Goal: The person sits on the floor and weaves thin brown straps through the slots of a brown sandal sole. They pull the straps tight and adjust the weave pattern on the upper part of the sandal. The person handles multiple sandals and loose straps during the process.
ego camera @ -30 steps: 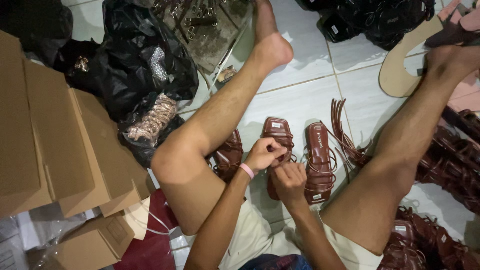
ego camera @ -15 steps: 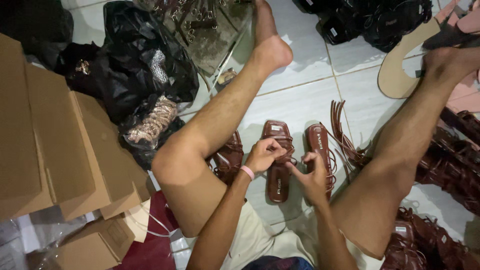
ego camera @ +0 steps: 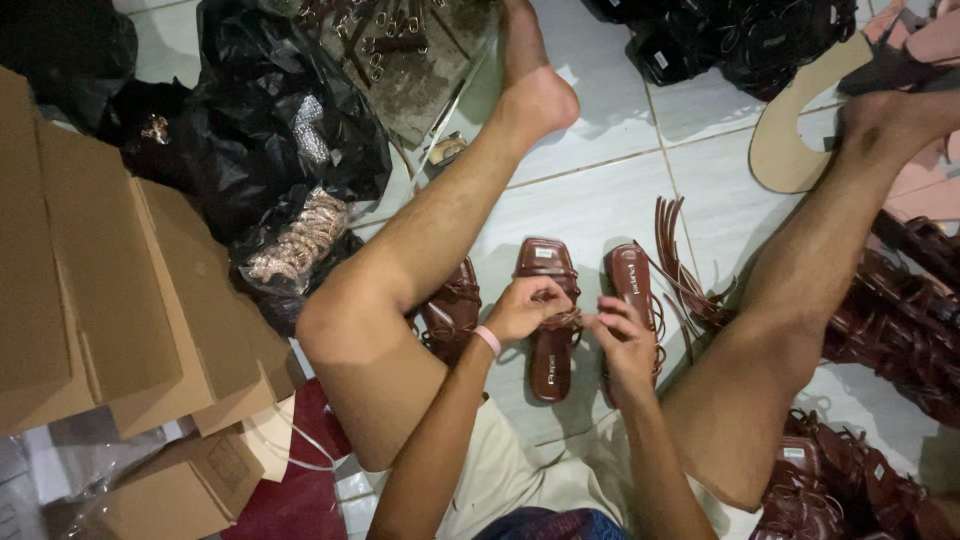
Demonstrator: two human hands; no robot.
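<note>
Two hands, left hand [ego camera: 525, 308], right hand [ego camera: 625, 345], two brown sandals [ego camera: 549, 310]

On my left side stands a row of brown cardboard boxes [ego camera: 90, 290], flat and rectangular, leaning one against the other. In front of them, near the lower left corner, lies one smaller cardboard box [ego camera: 170, 490] with a dark square print on its side. Behind the boxes there are black plastic bags [ego camera: 260, 130], shiny and crumpled; one is open and shows glittering straps. More black bags [ego camera: 740, 40] lie at the top right on the tile floor. Each brown sandal between my legs has a small pale label [ego camera: 546, 254] on the insole, and another white label [ego camera: 794, 455] is on a sandal at the lower right.
</note>
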